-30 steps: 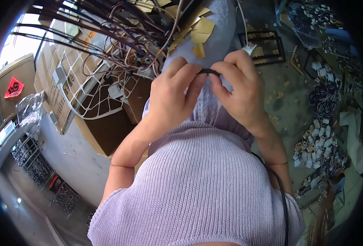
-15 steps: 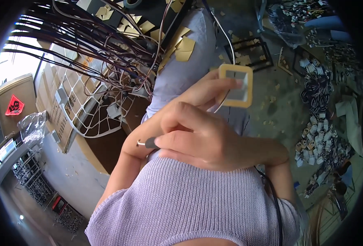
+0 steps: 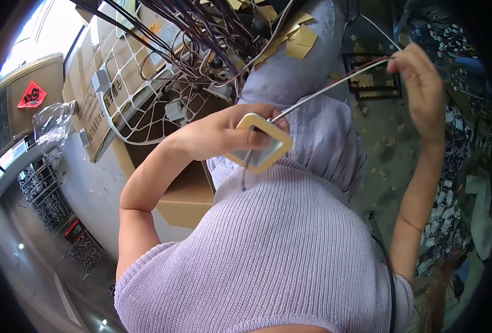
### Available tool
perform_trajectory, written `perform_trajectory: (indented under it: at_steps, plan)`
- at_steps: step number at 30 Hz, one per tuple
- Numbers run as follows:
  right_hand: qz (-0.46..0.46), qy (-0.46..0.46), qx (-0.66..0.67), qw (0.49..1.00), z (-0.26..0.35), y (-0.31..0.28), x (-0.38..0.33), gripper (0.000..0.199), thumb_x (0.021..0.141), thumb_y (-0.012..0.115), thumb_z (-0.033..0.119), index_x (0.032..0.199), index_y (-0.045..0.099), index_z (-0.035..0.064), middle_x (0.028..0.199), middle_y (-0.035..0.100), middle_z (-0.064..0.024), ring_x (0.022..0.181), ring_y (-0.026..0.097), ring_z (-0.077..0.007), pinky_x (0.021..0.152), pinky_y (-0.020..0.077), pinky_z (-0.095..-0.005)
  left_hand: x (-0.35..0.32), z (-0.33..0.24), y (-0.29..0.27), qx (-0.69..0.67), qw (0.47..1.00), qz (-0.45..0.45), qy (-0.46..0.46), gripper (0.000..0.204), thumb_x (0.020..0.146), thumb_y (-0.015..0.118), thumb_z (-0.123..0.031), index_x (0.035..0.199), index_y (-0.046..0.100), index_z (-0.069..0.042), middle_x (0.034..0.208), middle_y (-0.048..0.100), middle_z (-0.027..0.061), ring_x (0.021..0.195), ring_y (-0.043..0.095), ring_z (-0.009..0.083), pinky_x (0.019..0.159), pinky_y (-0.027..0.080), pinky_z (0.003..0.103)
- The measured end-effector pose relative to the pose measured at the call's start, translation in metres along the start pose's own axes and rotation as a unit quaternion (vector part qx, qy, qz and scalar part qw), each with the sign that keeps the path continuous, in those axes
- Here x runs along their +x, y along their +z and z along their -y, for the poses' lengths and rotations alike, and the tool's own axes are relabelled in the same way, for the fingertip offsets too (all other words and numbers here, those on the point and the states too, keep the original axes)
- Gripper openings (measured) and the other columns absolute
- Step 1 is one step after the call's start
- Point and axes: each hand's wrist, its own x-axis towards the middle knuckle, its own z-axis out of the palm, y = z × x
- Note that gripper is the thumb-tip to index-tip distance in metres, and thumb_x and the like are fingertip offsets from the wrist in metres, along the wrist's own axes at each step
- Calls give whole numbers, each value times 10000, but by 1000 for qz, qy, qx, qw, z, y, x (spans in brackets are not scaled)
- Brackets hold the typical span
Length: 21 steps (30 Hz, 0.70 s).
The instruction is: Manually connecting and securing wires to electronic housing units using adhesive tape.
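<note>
My left hand pinches a small square plate with a tan border and a grey middle, its thumb across the face. The plate is tilted in front of my chest. From it a thin pale cable, with a reddish-brown strand beside it, runs taut up to the right. My right hand is raised at the upper right, fingers closed round that cable; it is a little blurred. Beyond this hand a white stretch of cable leads back toward my knee. A blurred dark end hangs below the plate.
Yellow paper squares lie on my leg. Many dark cables hang at the upper left, over white netting and an open cardboard box. On the right-hand floor are a black frame and piles of white connectors.
My right hand has swung from in front of my chest up to the far right, drawing the cable taut. My left hand has brought the plate left and nearer my chest, turning it.
</note>
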Motion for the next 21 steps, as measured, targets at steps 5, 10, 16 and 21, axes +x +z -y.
perform_trajectory:
  at_steps: [5,10,16,21]
  plan:
    - [138,6,117,983,69,50,-35,424,805,611,27,1224,544,33,1064,584,-107,921,608,-244,800,484,-340,-2,0,20,7,997,75,-20,301,900,570,-144,1185,556,-49,1091,611,57,1027,558,138,910,431,284]
    - [140,-57,197,969,90,65,-44,325,684,702,-58,998,637,-2,910,566,-119,792,590,-248,666,491,-319,-1,-4,44,-30,997,63,-23,367,879,605,-117,1212,512,4,1027,635,78,927,606,105,781,492,246]
    - [71,-11,214,974,95,72,-54,191,683,702,-79,834,604,-13,804,529,-106,669,550,-222,569,453,-308,-2,6,51,-67,997,32,-22,343,829,597,-83,1153,527,3,953,619,47,877,582,79,739,471,244]
    - [24,-3,182,983,98,72,-53,180,700,684,-85,838,590,-17,788,510,-112,646,538,-228,560,444,-308,4,-8,57,-53,996,36,-69,348,822,581,-69,1157,518,4,998,623,52,903,582,88,781,469,253]
